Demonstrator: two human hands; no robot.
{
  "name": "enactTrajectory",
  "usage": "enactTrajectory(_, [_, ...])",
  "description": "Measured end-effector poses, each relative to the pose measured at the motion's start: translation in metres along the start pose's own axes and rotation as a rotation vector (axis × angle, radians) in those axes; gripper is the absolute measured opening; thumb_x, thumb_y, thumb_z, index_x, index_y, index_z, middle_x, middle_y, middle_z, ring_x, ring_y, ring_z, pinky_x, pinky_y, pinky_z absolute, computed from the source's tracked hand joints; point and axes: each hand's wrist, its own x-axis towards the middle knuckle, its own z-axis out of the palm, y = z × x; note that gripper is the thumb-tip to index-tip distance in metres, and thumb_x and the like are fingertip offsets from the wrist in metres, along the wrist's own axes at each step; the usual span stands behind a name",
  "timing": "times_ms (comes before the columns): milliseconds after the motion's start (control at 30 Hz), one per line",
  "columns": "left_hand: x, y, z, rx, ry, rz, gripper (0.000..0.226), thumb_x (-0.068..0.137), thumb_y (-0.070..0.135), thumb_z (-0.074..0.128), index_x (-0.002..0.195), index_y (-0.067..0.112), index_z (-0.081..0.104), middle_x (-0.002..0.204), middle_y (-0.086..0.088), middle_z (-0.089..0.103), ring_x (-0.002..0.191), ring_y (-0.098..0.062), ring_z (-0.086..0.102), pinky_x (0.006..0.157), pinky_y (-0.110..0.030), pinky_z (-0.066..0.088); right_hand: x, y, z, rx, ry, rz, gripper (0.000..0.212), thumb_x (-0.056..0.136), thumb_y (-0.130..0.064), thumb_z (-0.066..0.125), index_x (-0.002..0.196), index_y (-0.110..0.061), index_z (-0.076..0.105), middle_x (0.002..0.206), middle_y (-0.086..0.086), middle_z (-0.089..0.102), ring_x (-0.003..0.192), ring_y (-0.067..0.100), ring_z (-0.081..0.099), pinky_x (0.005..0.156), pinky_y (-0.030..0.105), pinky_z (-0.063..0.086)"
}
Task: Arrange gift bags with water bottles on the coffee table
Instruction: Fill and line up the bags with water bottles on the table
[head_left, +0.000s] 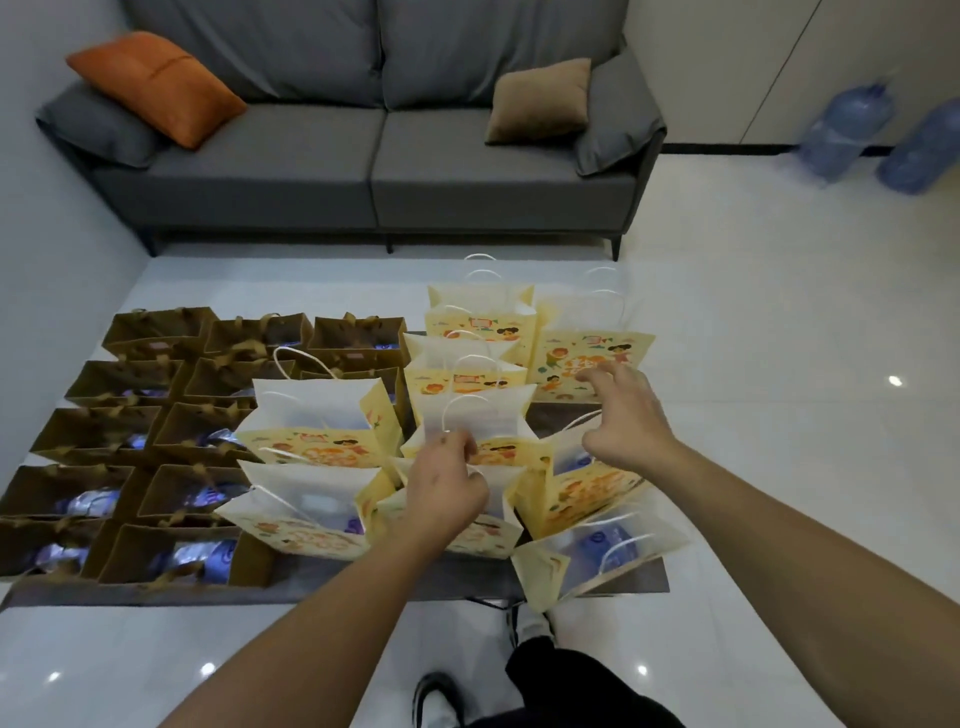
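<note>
- Now I see my left hand (448, 483) pinching the white cord handle (460, 410) of a yellow cartoon-print paper gift bag (467, 467) mid-table.
- My right hand (623, 415) hovers with fingers spread, holding nothing, over neighbouring yellow bags.
- Brown paper gift bags (140, 441) with water bottles (200, 553) fill the dark coffee table's (363, 582) left.

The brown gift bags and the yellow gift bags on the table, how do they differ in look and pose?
The brown gift bags are plain and dark with flat brown handles; the yellow gift bags are pale with cartoon prints and white cord handles. The brown ones stand upright in neat rows on the left; the yellow ones crowd the right, some leaning, and the near-right one tilts over the table edge. Both kinds stand open, and water bottles show in several.
</note>
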Motion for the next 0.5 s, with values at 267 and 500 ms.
enactTrajectory(267, [0.027, 0.044, 0.014, 0.224, 0.037, 0.068, 0.033, 0.086, 0.02, 0.062, 0.116, 0.032, 0.062, 0.124, 0.006, 0.052, 0.12, -0.02, 0.04, 0.103, -0.039, 0.039, 0.019, 0.052, -0.005, -0.096, -0.096, 0.078, 0.014, 0.084, -0.022, 0.069, 0.096, -0.025, 0.076, 0.094, 0.001, 0.07, 0.084, 0.02, 0.061, 0.069, 0.029, 0.049])
enactTrajectory(500, [0.035, 0.077, 0.035, 0.173, -0.069, 0.195, 0.037, 0.094, 0.032, 0.061, 0.131, 0.028, 0.062, 0.137, 0.005, 0.057, 0.128, -0.016, 0.041, 0.108, -0.031, 0.031, 0.02, 0.065, -0.034, 0.285, 0.008, 0.12, 0.02, 0.076, -0.01, 0.073, 0.079, -0.028, 0.078, 0.103, -0.003, 0.069, 0.104, 0.021, 0.062, 0.071, 0.026, 0.05])
